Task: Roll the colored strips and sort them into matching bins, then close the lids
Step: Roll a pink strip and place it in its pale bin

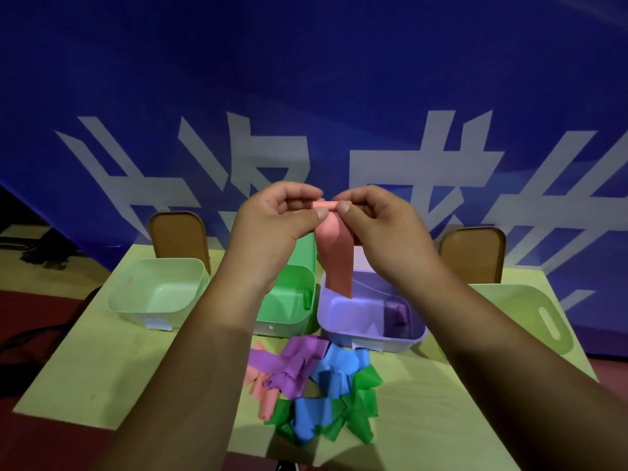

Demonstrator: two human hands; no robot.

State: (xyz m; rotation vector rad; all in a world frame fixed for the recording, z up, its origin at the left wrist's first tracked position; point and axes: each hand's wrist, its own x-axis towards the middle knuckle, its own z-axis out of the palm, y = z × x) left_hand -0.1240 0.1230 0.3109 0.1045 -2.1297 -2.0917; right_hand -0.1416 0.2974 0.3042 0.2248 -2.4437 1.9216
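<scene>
Now left hand (272, 222) and right hand (380, 226) each pinch one pink strip (334, 263); four open bins (153, 290); two upright brown lids (178, 237).

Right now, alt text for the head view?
Left hand and right hand pinch the rolled top of a pink strip, its tail hanging free. A pile of strips lies on the table before the purple bin.

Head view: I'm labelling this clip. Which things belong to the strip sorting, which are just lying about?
Job: pink strip, pinched by left hand and right hand; strip pile; pale bin, green bin, purple bin, far-right bin; left brown lid, right brown lid.
Lying about: blue banner, dark floor clutter.
</scene>
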